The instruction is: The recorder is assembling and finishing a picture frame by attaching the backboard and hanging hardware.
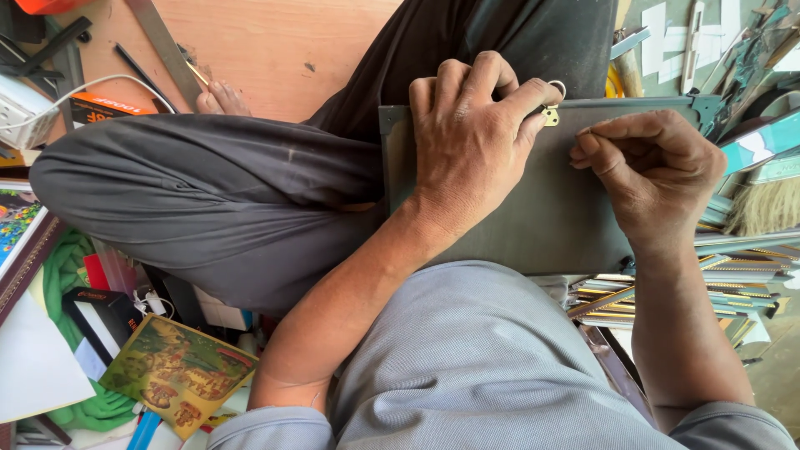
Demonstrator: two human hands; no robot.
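A grey backing board (533, 217) rests on my lap, its far edge up against my crossed leg. My left hand (471, 142) lies over the board's far edge, thumb and forefinger pressing a small brass hanger (550, 115) with a wire ring onto it. Just right of the hanger, my right hand (654, 171) is curled on the same edge, its fingertips pinched together on something tiny and thin that I cannot make out. A dark metal corner piece (704, 107) caps the board's far right corner.
Stacked gilt frame mouldings (742, 271) lie to the right. A colourful print (179, 371), green cloth (71, 267) and small boxes crowd the lower left. Beyond my bare foot (221, 98) are a wooden board (283, 42), a metal ruler (162, 42) and a white power strip (21, 108).
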